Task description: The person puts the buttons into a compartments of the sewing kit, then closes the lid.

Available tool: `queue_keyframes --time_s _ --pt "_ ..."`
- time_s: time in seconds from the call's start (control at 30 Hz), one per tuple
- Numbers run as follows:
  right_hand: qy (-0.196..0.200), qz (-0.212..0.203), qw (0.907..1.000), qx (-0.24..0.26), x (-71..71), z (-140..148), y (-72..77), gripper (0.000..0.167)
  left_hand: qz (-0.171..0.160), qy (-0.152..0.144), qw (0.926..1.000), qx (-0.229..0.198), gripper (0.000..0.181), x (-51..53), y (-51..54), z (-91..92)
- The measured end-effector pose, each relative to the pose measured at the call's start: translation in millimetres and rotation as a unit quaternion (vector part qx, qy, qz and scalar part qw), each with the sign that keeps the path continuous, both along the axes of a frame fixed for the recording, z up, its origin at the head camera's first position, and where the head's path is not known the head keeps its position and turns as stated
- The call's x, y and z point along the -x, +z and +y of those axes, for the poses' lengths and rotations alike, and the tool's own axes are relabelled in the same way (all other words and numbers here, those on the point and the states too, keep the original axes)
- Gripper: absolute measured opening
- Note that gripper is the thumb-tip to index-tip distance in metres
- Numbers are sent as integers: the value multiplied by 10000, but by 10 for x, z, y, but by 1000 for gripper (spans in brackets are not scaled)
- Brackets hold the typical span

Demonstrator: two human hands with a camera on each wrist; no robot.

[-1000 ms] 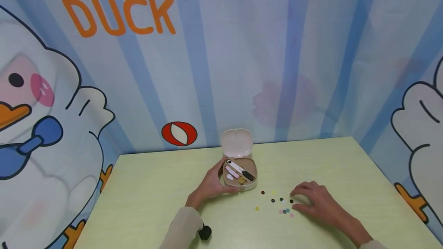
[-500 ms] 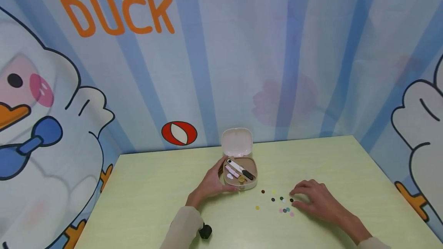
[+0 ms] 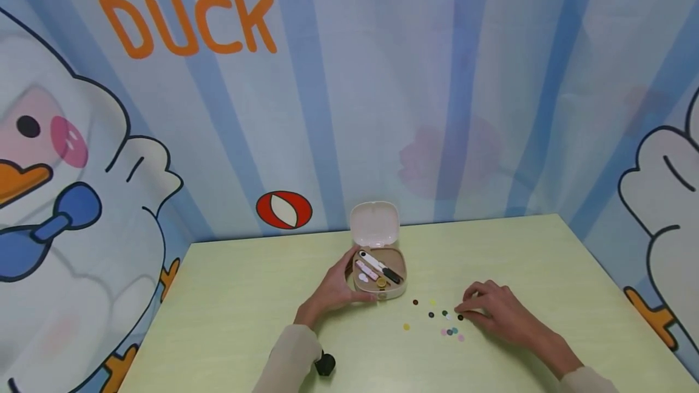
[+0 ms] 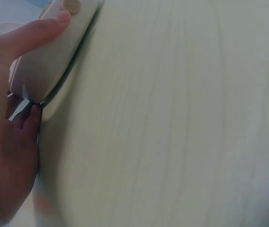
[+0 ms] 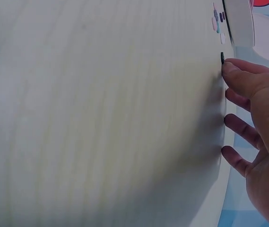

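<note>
Right hand (image 3: 499, 314), the nearer, thumb and forefinger drawn together, hold uncertain, has dark button (image 3: 460, 318) just beside its thumb; left hand (image 3: 331, 288) grips case (image 3: 394, 256).

Box (image 3: 394, 293) on table (image 3: 246, 296), discs (image 3: 445, 313) nearer and right, curtain (image 3: 377, 90) behind

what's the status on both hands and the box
Left hand: holding open box. Right hand: at dark disc, pinch unclear. Other small discs close by.

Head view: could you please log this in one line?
left hand: grips open hinged box; right hand: at black button, grip unclear
</note>
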State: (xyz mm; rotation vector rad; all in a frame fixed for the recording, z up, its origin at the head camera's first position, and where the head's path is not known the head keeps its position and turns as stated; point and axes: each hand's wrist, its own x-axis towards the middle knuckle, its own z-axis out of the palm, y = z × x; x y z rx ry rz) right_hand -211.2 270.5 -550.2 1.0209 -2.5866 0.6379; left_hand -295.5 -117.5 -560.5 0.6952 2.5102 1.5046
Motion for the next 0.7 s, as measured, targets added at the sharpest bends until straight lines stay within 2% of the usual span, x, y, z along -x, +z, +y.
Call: queue_keyframes --time_s 0.17,0.5,0.7 --pt "140 103 9998 1 67 3 -26 21 -30 50 10000 -48 119 -7 3 4" --pt "-50 -144 9998 -132 130 -51 -58 15 -63 55 10000 -28 120 -6 -1 -7" --pt "-139 -636 9978 -82 213 -105 15 12 -55 52 10000 -2 119 0 -9 -7"
